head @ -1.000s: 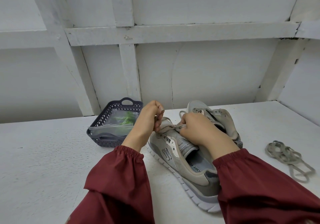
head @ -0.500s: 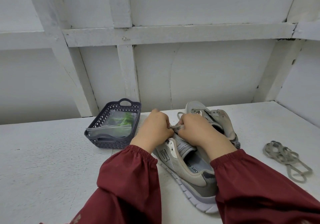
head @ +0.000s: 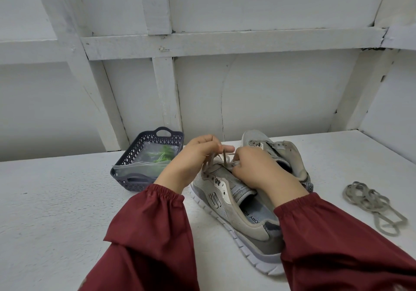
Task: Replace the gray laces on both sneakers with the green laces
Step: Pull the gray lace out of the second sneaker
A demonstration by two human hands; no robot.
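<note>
From the head view, both hands are working at the centre of the frame over the nearer sneaker [head: 227, 203], which lies on the white table [head: 56, 200] with its heel toward the lower right. The left hand [head: 195, 155] has its fingers curled and pinches two strands of the gray lace [head: 221, 156], lifting them off the upper eyelets. The right hand [head: 254, 167] is curled down onto the tongue area. It seems to pinch the lace at an eyelet, but its fingertips are hidden, so I can't say exactly what they hold.

The second sneaker [head: 279, 151] sits just behind it, touching, and its eyelets look empty. A loose gray lace [head: 371, 203] lies coiled at the right edge of the frame, well apart from the shoes. The green laces [head: 163, 155] are in a clear plastic bag [head: 144, 167] inside the dark lattice basket [head: 132, 155], left of centre and just beside the left hand.

As I see it, unlacing of this shoe is only partly done. The risks:

- **Snagging:** A hard upward tug could jam the lace in an eyelet.
- **Shoe moving:** The same tug could lift or twist the shoe, since nothing visibly pins it down but the right hand.
- **Knocking the other shoe:** A jerk could push the nearer sneaker into the one behind it.
- **Bumping the basket:** The left hand or the red sleeve [head: 153, 234] could knock the basket, which sits close by.
</note>
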